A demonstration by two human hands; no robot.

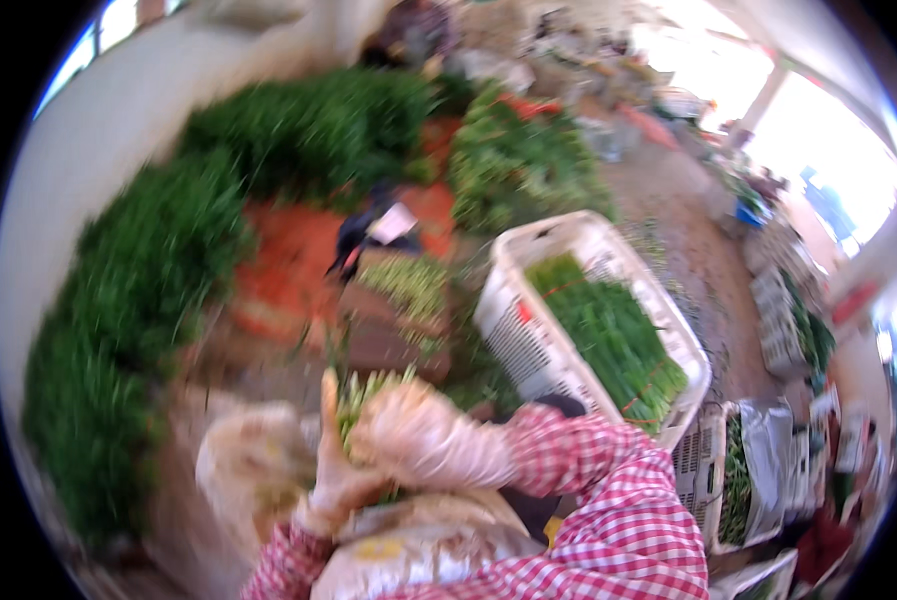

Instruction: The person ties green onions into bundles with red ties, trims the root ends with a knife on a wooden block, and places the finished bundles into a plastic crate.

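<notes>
A bunch of green stalks with pale cut ends stands between my two hands, its ends pointing up and away from me. My left hand supports it from the left, fingers stretched upward along its side. Around its right side curls my right hand, in a whitish thin glove, hiding much of the bunch. The lower leaves mostly disappear behind my hands and wrists. Just beyond is a brown block strewn with pale green stem cuttings.
At my right stands a white plastic crate with tied green bundles. Heaped greens curve along the left wall; a paler leafy pile lies farther off. A dark cloth lies on an orange sheet. More crates line the right.
</notes>
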